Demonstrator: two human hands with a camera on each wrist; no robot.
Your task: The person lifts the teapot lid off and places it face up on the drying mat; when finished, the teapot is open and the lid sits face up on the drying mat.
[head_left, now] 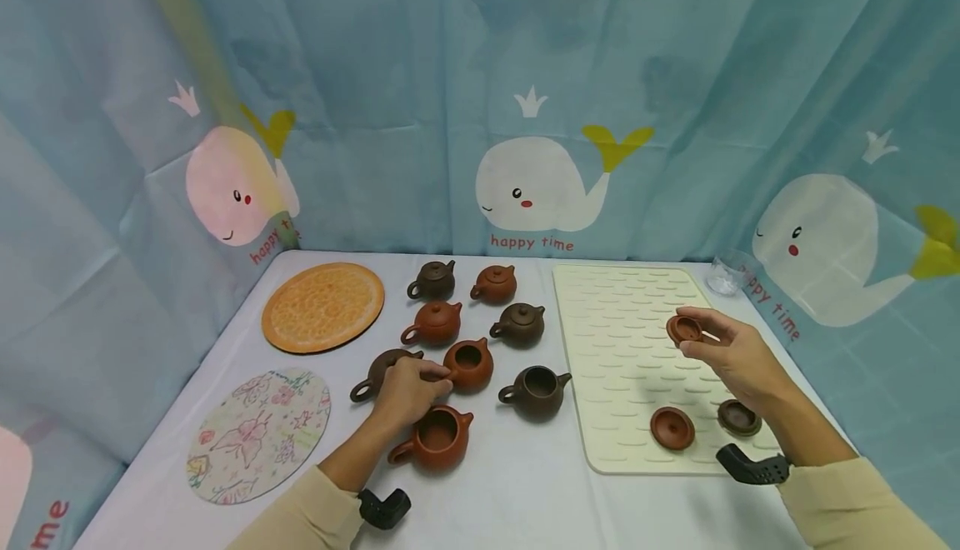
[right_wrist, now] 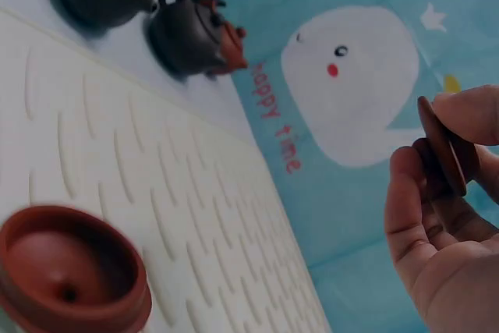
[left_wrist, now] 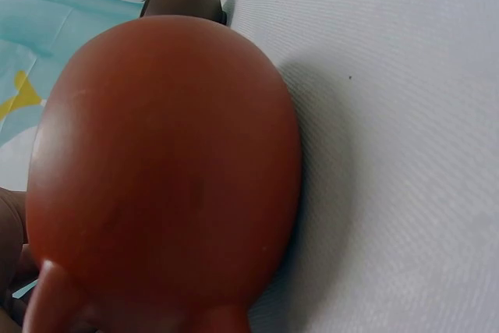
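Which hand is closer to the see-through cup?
The right hand: it holds a lid in front of the see-through cup. The left hand is far to the left, by a red teapot.

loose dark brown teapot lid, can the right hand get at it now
Probably not straight away: the right hand pinches a reddish-brown teapot lid, though nothing lies on the dark brown lid.

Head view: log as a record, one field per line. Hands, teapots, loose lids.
left hand: at handle side of middle open reddish-brown teapot; grip hidden
right hand: pinching upper reddish-brown lid above cream mat
other open: near reddish-brown teapot, dark brown teapot by the mat
lidded: two reddish-brown teapots, two dark brown teapots
partly hidden: left dark brown teapot
lids on mat: lower reddish-brown lid, dark brown lid
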